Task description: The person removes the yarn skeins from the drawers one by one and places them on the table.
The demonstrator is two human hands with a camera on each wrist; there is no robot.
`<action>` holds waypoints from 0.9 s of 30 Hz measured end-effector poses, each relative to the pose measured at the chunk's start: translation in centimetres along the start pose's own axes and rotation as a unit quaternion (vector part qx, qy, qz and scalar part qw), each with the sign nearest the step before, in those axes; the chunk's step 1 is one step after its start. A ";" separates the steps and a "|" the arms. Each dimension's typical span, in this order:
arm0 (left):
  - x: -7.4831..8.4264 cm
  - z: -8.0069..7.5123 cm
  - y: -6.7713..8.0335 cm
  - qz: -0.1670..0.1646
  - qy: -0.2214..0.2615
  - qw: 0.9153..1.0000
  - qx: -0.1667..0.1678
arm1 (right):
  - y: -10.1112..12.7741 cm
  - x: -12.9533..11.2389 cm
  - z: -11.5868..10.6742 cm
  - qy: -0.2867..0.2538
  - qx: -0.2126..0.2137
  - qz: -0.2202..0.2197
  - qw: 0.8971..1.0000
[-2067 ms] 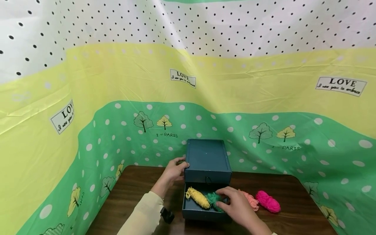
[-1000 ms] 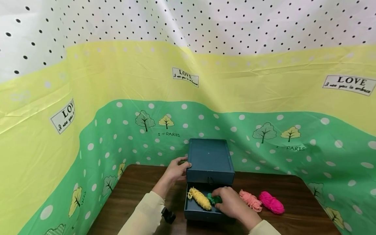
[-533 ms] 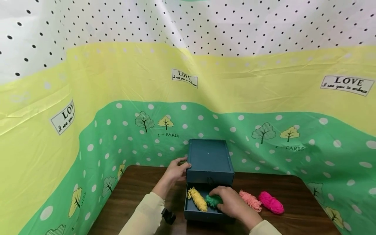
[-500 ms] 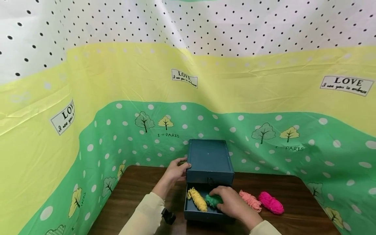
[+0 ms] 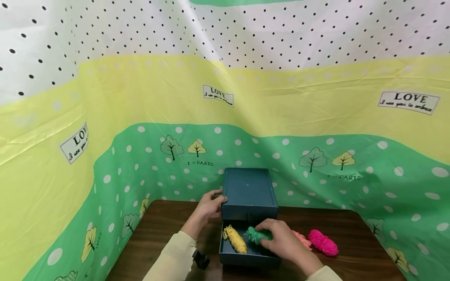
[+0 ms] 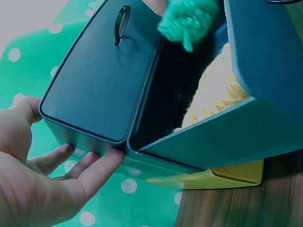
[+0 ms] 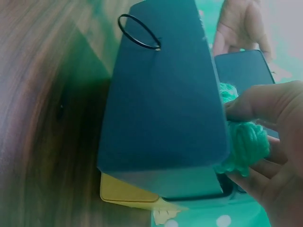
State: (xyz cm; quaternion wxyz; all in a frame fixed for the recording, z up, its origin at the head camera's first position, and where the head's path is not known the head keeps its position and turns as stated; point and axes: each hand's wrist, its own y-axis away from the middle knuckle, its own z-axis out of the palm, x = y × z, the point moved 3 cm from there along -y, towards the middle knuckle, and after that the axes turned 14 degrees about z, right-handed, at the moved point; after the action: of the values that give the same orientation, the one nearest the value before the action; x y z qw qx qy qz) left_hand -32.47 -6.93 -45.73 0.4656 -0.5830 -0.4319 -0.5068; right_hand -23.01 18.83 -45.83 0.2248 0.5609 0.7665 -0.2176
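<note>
A dark teal two-drawer box stands at the back of the wooden table. Its lower drawer is pulled out, and a yellow yarn skein lies in its left half. My right hand pinches a green yarn bundle just above the drawer's right half; the same green yarn shows between my fingers in the right wrist view. My left hand rests with straight fingers against the box's left side, as the left wrist view shows.
A peach yarn skein, partly hidden by my right hand, and a bright pink skein lie on the table right of the box. A patterned plastic curtain encloses the table on three sides. The drawer front carries a ring pull.
My right hand has closed on the green yarn and raised it slightly out of the drawer, toward the box. The left hand has stayed on the box's side.
</note>
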 end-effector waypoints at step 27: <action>-0.2 0.1 -0.2 0.010 -0.003 1.000 -0.008 | 3.6 4.5 -6.2 -0.036 0.111 0.078 0.990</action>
State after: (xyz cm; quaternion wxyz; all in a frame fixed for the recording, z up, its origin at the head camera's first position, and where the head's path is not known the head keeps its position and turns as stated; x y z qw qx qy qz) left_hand -32.63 -6.79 -45.90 0.4647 -0.5923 -0.4238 -0.5036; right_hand -21.39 26.90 -43.81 0.2050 0.6323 0.6827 -0.3036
